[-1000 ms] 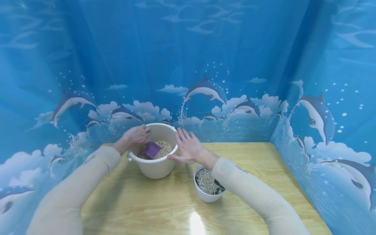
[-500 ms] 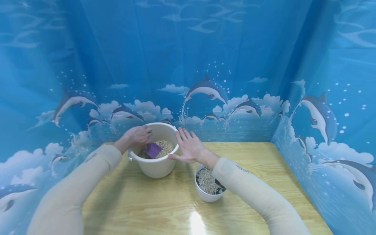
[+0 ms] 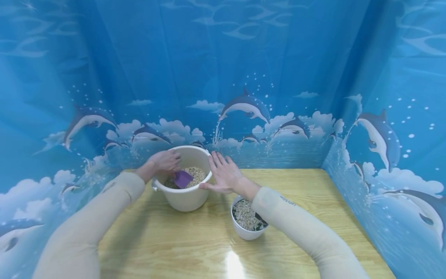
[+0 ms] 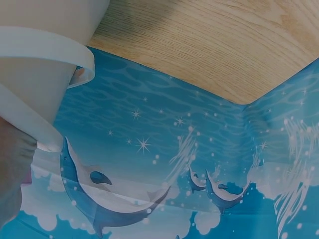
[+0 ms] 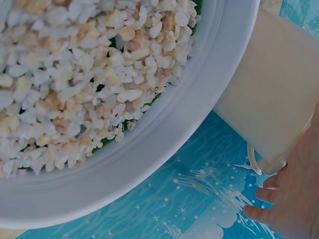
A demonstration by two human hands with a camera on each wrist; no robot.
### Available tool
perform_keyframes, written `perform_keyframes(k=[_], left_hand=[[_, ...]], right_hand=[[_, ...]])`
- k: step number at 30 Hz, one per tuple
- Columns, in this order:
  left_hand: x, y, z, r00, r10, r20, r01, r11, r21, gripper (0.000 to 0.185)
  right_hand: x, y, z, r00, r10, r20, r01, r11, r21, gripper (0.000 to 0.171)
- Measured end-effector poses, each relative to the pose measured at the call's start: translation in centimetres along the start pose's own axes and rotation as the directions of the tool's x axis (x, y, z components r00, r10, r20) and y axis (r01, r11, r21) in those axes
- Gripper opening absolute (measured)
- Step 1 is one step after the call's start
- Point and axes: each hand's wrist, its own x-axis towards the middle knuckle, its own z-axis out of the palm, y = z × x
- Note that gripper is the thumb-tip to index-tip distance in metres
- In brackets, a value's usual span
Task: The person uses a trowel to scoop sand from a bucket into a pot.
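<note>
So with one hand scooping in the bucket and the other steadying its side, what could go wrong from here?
1. The purple scoop, gripped by the left hand, sits low in the pebbles; lifted fast, it may scatter them over the bucket rim onto the table.
2. The right hand only rests flat against the bucket, so a hard dig might slide it.
3. The right sleeve hangs over the small bowl, already heaped, and could knock it.
</note>
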Motion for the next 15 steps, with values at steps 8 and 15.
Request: perform_keyframes(k=[8, 15], left_hand=[[0.34, 0.32, -0.16, 1.0, -0.016, 0.023, 0.017, 0.999, -0.042, 0.035], [0.26, 0.44, -0.21, 1.0, -0.011, 0.005, 0.012, 0.999, -0.031, 0.034]], right_hand=[[0.04, -0.05, -0.02, 1.0, 0.002, 0.009, -0.002, 1.0, 0.0, 0.116], [0.0, -0.1, -0.14, 1.0, -0.001, 0.008, 0.001, 1.0, -0.003, 0.116]])
